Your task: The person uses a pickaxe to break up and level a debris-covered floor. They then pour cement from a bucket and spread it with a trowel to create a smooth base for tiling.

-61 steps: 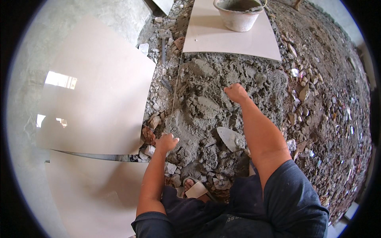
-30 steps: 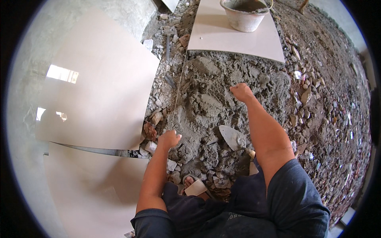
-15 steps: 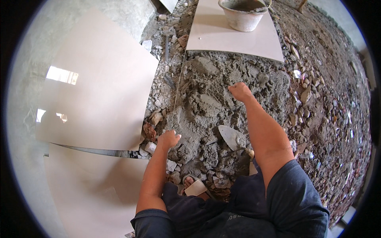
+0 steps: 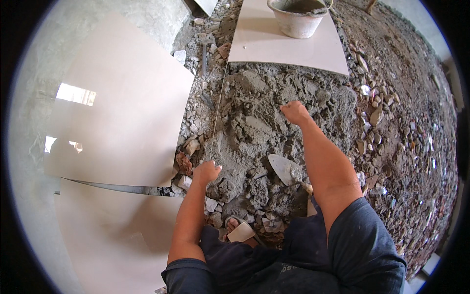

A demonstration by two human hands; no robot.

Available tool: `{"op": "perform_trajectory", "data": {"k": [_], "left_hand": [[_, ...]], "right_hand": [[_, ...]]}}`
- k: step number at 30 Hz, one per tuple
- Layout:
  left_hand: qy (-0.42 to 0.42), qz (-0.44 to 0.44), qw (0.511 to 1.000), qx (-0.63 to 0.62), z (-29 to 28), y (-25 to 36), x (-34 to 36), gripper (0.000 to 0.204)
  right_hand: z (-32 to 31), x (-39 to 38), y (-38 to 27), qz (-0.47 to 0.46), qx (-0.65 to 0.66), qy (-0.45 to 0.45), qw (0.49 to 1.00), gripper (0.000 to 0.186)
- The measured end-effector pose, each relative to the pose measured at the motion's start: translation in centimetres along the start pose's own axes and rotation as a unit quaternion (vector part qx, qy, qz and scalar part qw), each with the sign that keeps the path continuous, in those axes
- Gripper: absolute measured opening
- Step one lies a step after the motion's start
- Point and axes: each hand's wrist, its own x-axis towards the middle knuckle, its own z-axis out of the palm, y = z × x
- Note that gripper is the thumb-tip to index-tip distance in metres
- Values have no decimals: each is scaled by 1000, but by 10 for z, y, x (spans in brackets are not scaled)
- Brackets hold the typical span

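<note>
My left hand (image 4: pixel 207 171) is closed just above the left edge of a bed of wet grey mortar (image 4: pixel 257 130). A thin taut string (image 4: pixel 219 110) runs down from the far tile's corner to this hand; whether the fingers grip it I cannot tell. Over the middle of the mortar, my right hand (image 4: pixel 295 113) is also closed, knuckles up, and what it may hold is hidden. A trowel (image 4: pixel 285 169) with a mortar-smeared blade lies on the mortar between my arms, its handle toward me and partly behind my right forearm.
A bucket (image 4: pixel 299 24) with grey mortar stands on a far pale tile (image 4: pixel 289 51). Large glossy tiles (image 4: pixel 122 108) lie at left, beside a rubble strip holding a hammer-like tool (image 4: pixel 204 60). Stony soil (image 4: pixel 406 122) spreads at right. My sandalled foot (image 4: pixel 233 225) is on rubble.
Both hands keep nearly the same pose and place. The whole view has shifted very slightly; the trowel, string and bucket have not visibly moved.
</note>
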Motion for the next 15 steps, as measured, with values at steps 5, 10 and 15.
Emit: {"op": "perform_trajectory", "data": {"k": [5, 10, 15], "left_hand": [[21, 15, 1000, -1, 1, -3, 1, 48], [15, 1, 1000, 1, -1, -1, 1, 48], [-3, -8, 1000, 5, -4, 3, -1, 51]], "right_hand": [[5, 4, 5, -38, 4, 54, 998, 39], [11, 12, 10, 25, 59, 62, 996, 38], [9, 6, 12, -47, 0, 60, 997, 38]]}}
